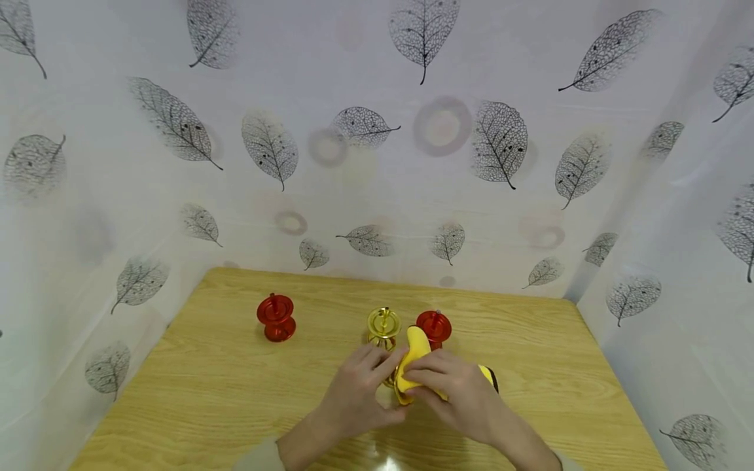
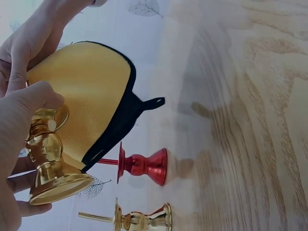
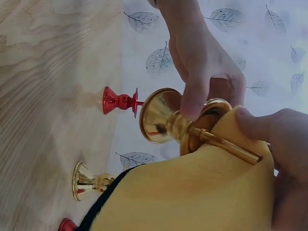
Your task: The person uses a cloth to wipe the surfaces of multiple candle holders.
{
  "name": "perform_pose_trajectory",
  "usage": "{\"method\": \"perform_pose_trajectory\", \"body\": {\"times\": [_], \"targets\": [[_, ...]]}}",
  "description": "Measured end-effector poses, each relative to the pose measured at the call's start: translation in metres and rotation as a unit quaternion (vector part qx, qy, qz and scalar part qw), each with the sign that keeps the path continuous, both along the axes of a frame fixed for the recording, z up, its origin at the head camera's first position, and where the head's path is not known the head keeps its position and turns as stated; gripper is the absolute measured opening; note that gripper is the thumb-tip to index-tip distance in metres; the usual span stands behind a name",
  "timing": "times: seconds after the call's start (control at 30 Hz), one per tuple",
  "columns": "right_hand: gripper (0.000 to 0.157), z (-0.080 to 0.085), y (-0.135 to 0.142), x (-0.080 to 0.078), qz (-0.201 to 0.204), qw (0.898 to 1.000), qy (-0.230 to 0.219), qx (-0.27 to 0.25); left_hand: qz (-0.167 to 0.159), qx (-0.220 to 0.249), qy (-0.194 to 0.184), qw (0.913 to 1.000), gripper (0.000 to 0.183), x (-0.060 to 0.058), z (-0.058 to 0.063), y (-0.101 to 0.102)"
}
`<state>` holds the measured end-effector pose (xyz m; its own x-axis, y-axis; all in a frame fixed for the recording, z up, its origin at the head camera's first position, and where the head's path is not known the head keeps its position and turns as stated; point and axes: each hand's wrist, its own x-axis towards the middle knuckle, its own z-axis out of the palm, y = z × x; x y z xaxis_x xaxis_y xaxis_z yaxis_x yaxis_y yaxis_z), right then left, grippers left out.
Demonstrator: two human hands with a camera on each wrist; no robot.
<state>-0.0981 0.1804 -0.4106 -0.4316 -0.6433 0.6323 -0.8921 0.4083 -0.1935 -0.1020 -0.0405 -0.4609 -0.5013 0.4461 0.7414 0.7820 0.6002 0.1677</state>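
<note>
My left hand (image 1: pixel 358 394) grips a shiny gold candle holder (image 2: pixel 48 149) by its middle. It is held tilted, above the tabletop, its flared base and long thin spike showing in the right wrist view. My right hand (image 1: pixel 458 392) holds a yellow cloth (image 3: pixel 187 187) with black edging, bunched against the candle holder's dish and spike. From the cloth's far end a black loop (image 2: pixel 153 103) sticks out. In the head view, the hands and the cloth hide most of the held candle holder.
Beyond my hands a second gold candle holder (image 1: pixel 384 324) stands on the wooden table (image 1: pixel 235 392). Close to its right is a red candle holder (image 1: pixel 436 324), partly behind the cloth. Another red candle holder (image 1: pixel 277 317) stands farther left. Leaf-patterned sheets (image 1: pixel 365 183) hang around the table.
</note>
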Motion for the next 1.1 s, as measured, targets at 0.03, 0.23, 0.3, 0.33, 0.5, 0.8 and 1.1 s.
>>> {"method": "perform_pose_trajectory", "body": {"times": [0.03,0.23,0.3,0.33,0.5,0.8,1.1], "targets": [[0.024,0.0,0.0,0.0,-0.005,1.0,-0.01,-0.005,0.0,0.001,-0.002,1.0,0.094,0.0,0.0,0.0],[0.018,-0.002,0.001,0.002,-0.044,0.992,-0.107,-0.04,0.002,-0.001,0.002,1.0,0.092,0.0,-0.001,0.002],[0.019,-0.002,0.002,0.003,-0.052,0.988,-0.133,-0.055,0.004,0.0,0.001,1.0,0.092,0.0,-0.001,0.003],[0.02,-0.002,0.004,0.003,-0.054,0.987,-0.139,-0.064,0.004,0.003,-0.001,1.0,0.093,0.0,-0.001,0.003],[0.025,0.0,0.011,0.006,-0.043,0.978,-0.162,-0.123,0.006,0.007,-0.012,0.9999,0.092,0.001,0.002,0.003],[0.032,0.001,0.029,0.01,-0.051,0.951,-0.227,-0.202,0.0,0.036,-0.05,0.9981,0.093,0.003,0.007,0.001],[0.031,-0.009,0.028,0.009,-0.044,0.929,-0.198,-0.31,-0.001,0.126,-0.164,0.9783,0.084,0.008,0.014,0.006]]}}
